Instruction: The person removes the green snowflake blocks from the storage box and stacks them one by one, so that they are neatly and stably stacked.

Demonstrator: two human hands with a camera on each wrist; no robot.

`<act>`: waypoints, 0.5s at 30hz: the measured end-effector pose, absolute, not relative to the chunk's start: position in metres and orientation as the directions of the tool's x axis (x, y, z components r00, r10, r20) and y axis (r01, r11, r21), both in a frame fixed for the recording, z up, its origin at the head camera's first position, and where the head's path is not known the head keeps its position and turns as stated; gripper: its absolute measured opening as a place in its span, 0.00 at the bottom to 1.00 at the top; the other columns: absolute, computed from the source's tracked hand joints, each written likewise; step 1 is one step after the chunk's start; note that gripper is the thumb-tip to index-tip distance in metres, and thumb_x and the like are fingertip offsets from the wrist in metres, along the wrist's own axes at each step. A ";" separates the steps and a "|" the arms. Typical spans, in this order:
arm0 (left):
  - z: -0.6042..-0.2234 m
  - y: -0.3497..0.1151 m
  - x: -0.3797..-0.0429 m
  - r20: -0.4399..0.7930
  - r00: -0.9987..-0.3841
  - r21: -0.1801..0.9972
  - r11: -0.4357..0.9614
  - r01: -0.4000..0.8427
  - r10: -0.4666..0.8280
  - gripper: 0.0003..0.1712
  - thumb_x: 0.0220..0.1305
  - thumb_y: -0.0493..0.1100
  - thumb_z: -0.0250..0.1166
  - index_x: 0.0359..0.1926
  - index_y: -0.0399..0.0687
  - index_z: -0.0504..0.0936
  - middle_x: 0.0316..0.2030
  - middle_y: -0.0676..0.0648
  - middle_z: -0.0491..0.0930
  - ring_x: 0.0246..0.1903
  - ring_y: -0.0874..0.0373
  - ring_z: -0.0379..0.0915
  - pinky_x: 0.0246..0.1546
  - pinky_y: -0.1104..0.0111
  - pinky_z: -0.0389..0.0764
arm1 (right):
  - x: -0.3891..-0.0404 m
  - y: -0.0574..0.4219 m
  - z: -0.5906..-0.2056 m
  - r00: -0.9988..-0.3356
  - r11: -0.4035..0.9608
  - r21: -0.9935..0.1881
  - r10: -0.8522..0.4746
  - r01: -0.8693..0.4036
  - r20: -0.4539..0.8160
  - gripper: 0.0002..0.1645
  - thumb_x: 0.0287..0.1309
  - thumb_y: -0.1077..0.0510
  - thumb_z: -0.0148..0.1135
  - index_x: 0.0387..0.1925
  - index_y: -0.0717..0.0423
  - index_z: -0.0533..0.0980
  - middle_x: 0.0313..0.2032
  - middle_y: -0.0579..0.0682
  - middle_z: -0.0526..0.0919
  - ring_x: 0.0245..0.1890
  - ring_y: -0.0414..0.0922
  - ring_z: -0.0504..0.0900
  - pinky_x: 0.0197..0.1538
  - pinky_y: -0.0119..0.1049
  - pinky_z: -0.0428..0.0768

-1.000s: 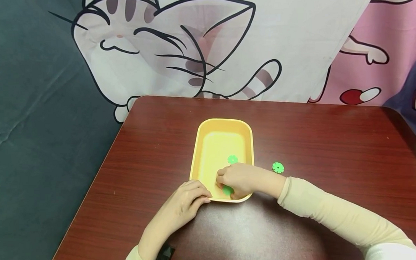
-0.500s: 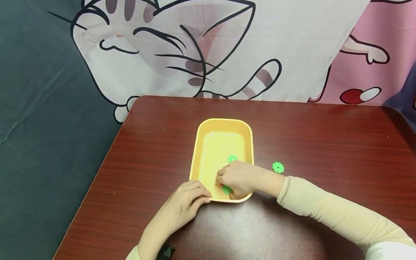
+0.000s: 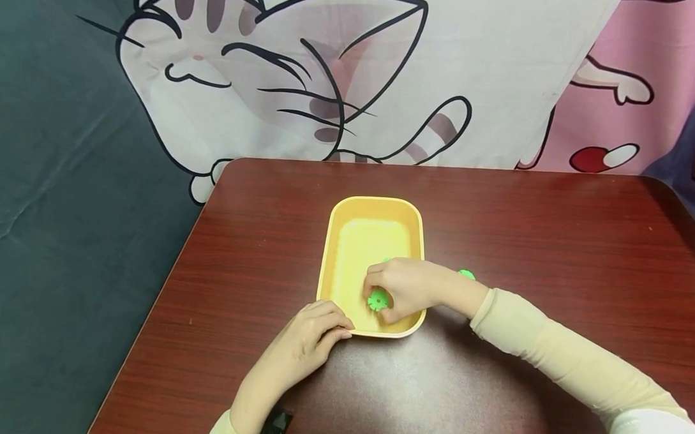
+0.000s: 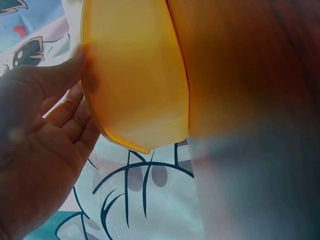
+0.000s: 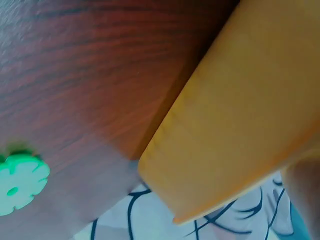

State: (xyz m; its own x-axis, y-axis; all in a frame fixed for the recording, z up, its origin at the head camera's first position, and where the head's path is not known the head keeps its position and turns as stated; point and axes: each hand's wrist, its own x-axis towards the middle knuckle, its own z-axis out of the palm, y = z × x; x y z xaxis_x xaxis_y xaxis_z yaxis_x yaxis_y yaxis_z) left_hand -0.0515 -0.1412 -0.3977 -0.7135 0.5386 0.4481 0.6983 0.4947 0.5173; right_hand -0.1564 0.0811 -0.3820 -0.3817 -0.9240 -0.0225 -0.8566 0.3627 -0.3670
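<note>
A shallow yellow plastic tray (image 3: 347, 207) sits on the table. My left hand (image 3: 306, 340) holds its near left corner, and in the left wrist view the thumb and fingers (image 4: 70, 112) meet the tray's rim. Inside the tray's near right part, my right hand (image 3: 404, 285) pinches a green notched plastic disc (image 3: 378, 299) between curled fingers and thumb. A second green disc (image 3: 386, 260) lies in the tray, mostly hidden behind that hand. On the table to the right, a third green disc (image 3: 467, 274) is partly covered by the right wrist; the right wrist view shows this notched disc (image 5: 22, 185) too.
The dark red-brown wooden table (image 3: 279, 232) has rounded corners. Behind it hangs a curtain printed with a cartoon cat (image 3: 233, 74). A black strap (image 3: 274, 429) shows at the left wrist.
My right hand has risen slightly and shifted right with the green disc, which now shows more fully. The hand and wrist now cover more of the other two discs. My left hand stays put.
</note>
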 end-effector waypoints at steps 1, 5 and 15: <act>-0.398 -0.141 -0.052 0.447 -0.713 0.519 0.493 0.698 0.539 0.03 0.60 0.42 0.63 0.31 0.49 0.82 0.30 0.57 0.78 0.33 0.67 0.71 0.38 0.75 0.72 | -0.158 0.083 -0.381 -0.390 0.362 -0.395 -0.921 -0.845 -0.010 0.15 0.39 0.53 0.66 0.35 0.47 0.77 0.33 0.36 0.75 0.28 0.33 0.72 0.33 0.24 0.72; -0.398 -0.141 -0.052 0.445 -0.715 0.518 0.496 0.697 0.539 0.01 0.58 0.41 0.64 0.31 0.49 0.82 0.30 0.57 0.78 0.33 0.67 0.71 0.38 0.75 0.72 | -0.160 0.090 -0.378 -0.403 0.346 -0.451 -0.915 -0.823 0.034 0.15 0.40 0.53 0.66 0.36 0.46 0.78 0.34 0.36 0.76 0.29 0.34 0.74 0.32 0.22 0.72; -0.398 -0.141 -0.051 0.462 -0.711 0.515 0.492 0.702 0.531 0.01 0.59 0.40 0.65 0.31 0.48 0.82 0.30 0.57 0.78 0.33 0.66 0.72 0.39 0.74 0.73 | -0.159 0.120 -0.365 -0.422 0.289 -0.416 -0.863 -0.863 0.276 0.15 0.42 0.55 0.67 0.36 0.50 0.80 0.37 0.38 0.78 0.32 0.32 0.75 0.35 0.25 0.76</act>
State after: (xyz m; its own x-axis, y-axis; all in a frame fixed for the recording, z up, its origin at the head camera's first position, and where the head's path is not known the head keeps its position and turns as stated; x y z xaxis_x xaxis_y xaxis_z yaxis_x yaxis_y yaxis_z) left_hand -0.0510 -0.1407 -0.3981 -0.7106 0.5306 0.4621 0.7021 0.4920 0.5148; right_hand -0.1589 0.1202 -0.3655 -0.4223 -0.8633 0.2763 -0.8625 0.2889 -0.4155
